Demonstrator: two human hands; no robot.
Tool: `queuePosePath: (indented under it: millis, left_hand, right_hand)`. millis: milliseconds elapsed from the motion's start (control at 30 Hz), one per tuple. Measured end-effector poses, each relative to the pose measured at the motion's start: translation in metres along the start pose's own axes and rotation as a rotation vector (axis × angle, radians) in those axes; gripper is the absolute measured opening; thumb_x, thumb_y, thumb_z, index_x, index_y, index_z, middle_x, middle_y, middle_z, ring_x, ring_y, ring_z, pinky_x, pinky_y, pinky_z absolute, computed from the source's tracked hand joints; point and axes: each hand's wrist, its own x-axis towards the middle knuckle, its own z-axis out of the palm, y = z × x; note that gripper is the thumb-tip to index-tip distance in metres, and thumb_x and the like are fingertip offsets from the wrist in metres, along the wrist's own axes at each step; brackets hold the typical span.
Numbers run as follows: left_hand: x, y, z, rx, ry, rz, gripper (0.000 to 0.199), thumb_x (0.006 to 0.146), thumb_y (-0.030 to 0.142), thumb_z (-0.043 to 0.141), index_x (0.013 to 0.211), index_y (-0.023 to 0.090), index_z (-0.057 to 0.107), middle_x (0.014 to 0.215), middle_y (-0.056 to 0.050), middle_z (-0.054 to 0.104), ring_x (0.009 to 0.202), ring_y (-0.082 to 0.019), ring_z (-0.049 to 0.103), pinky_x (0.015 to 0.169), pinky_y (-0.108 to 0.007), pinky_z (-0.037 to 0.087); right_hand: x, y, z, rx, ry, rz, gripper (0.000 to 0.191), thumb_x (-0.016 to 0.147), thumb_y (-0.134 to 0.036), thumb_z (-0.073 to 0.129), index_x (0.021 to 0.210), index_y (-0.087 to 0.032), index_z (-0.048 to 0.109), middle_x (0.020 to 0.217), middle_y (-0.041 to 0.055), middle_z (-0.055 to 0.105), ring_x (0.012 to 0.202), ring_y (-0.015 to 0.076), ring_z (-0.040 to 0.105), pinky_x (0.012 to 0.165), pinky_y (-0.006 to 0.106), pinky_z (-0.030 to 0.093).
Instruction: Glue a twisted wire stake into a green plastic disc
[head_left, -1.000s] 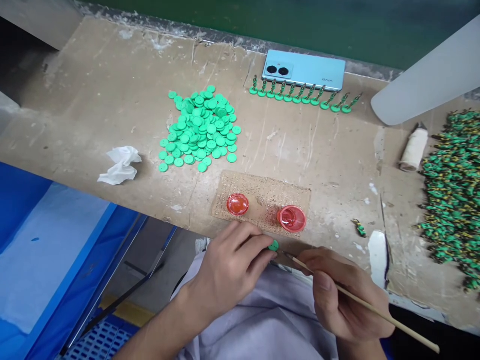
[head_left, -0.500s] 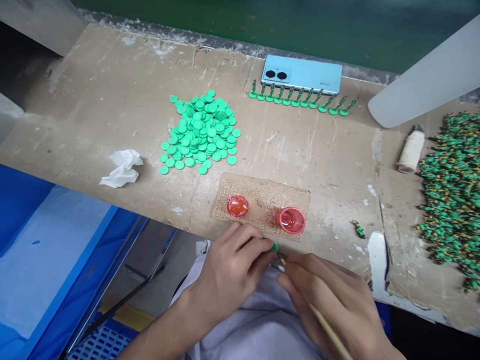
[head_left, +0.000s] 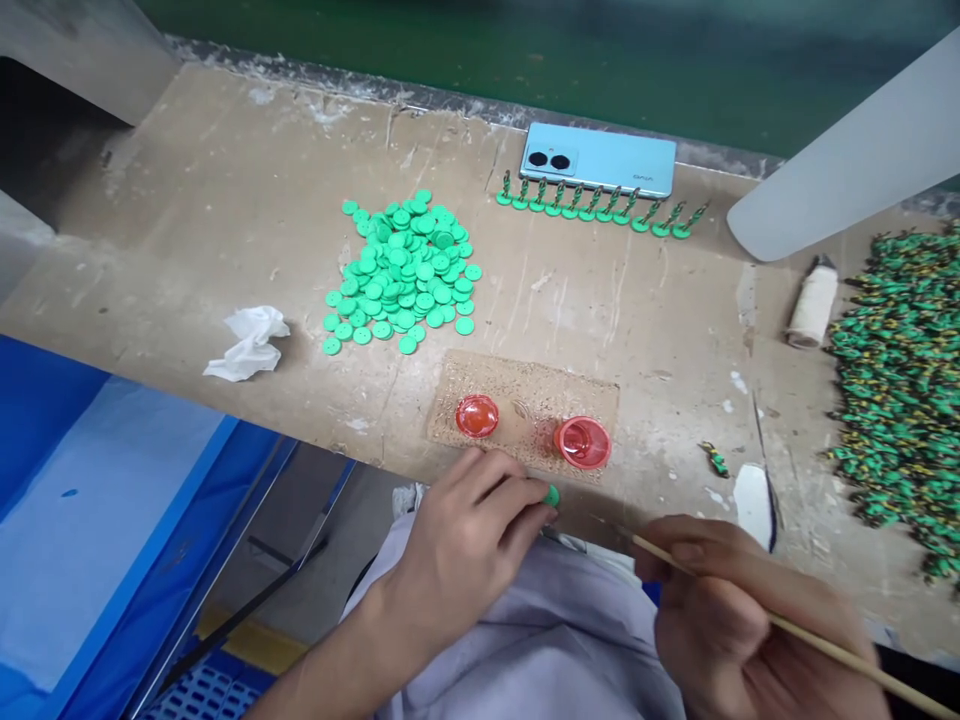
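Observation:
My left hand [head_left: 469,530] pinches a small green disc [head_left: 553,495] between thumb and fingertips, at the table's front edge. In my right hand [head_left: 750,610] is a thin wooden-handled paintbrush [head_left: 825,647], its fine tip pointing left and apart from the disc. Just beyond my left hand, a shallow red cap [head_left: 477,416] and a deeper red cup [head_left: 583,443], with what looks like clear liquid, stand on a speckled brown board [head_left: 525,370]. One loose green-and-dark figurine [head_left: 715,459] lies beyond my right hand.
A pile of green discs [head_left: 409,270] lies left of centre. Several figurines on discs [head_left: 607,212] stand before a light-blue phone [head_left: 600,160]. A figurine heap [head_left: 900,390] covers the right side, near a white roll [head_left: 813,305] and pale tube [head_left: 847,150]. Crumpled tissue [head_left: 247,343] lies left.
My right hand has drawn the brush away from the disc, to the right, and has turned over so the palm side shows. My left hand still holds the disc in nearly the same place.

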Motion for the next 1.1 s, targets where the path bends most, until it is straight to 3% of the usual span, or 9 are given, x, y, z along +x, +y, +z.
queuePosePath:
  millis: [133, 267, 500, 733, 933, 1100]
  left_hand:
    - [0.000, -0.001, -0.001, 0.010, -0.012, -0.009, 0.008, 0.099, 0.010, 0.074, 0.104, 0.016, 0.075, 0.095, -0.003, 0.073, 0.085, -0.020, 0.065, 0.076, -0.034, 0.055]
    - [0.000, -0.001, 0.000, 0.009, -0.005, -0.004, 0.006, 0.099, 0.010, 0.073, 0.103, 0.015, 0.074, 0.094, -0.004, 0.073, 0.084, -0.020, 0.065, 0.076, -0.034, 0.055]
    - [-0.001, 0.000, 0.000, 0.009, 0.006, -0.009, 0.005, 0.100, 0.011, 0.073, 0.103, 0.015, 0.075, 0.093, -0.003, 0.073, 0.083, -0.020, 0.065, 0.075, -0.035, 0.055]
    - [-0.001, 0.000, 0.000, 0.009, 0.000, -0.014, 0.006, 0.099, 0.011, 0.074, 0.103, 0.016, 0.075, 0.093, -0.003, 0.072, 0.083, -0.019, 0.065, 0.074, -0.034, 0.056]
    - [0.003, 0.002, -0.003, 0.013, -0.005, -0.008, 0.010, 0.104, 0.012, 0.066, 0.098, 0.016, 0.073, 0.090, -0.004, 0.073, 0.079, -0.019, 0.065, 0.070, -0.033, 0.055]
    - [0.005, 0.003, -0.003, 0.031, -0.008, -0.016, 0.019, 0.109, 0.018, 0.059, 0.097, 0.017, 0.073, 0.091, -0.004, 0.075, 0.080, -0.020, 0.067, 0.070, -0.033, 0.057]
  right_hand:
    - [-0.003, 0.011, 0.012, -0.010, -0.106, -0.083, 0.011, 0.104, -0.016, 0.062, 0.114, -0.016, 0.069, 0.091, 0.0082, 0.080, 0.075, 0.0203, 0.079, 0.060, 0.030, 0.065]
    - [-0.005, 0.017, 0.016, -0.073, -0.110, -0.119, 0.014, 0.100, -0.011, 0.064, 0.112, -0.016, 0.069, 0.090, 0.0069, 0.081, 0.080, 0.0208, 0.082, 0.068, 0.030, 0.068]
    - [-0.005, 0.017, 0.015, -0.081, -0.120, -0.108, 0.016, 0.098, -0.010, 0.065, 0.112, -0.016, 0.069, 0.090, 0.0073, 0.081, 0.080, 0.0211, 0.082, 0.068, 0.030, 0.068]
    - [0.011, 0.011, 0.018, -0.134, -0.194, -0.144, 0.013, 0.101, -0.010, 0.058, 0.108, -0.018, 0.065, 0.084, 0.0054, 0.077, 0.072, 0.0173, 0.078, 0.059, 0.025, 0.063]
    - [0.025, -0.013, 0.022, -0.296, -0.364, -0.283, 0.017, 0.104, -0.008, 0.063, 0.092, -0.019, 0.059, 0.075, 0.0016, 0.070, 0.062, 0.0141, 0.068, 0.058, 0.027, 0.054]
    - [0.027, -0.015, 0.036, -0.341, -0.297, -0.246, 0.024, 0.106, -0.010, 0.062, 0.088, -0.023, 0.055, 0.068, -0.0035, 0.058, 0.056, 0.0110, 0.054, 0.053, 0.027, 0.044]
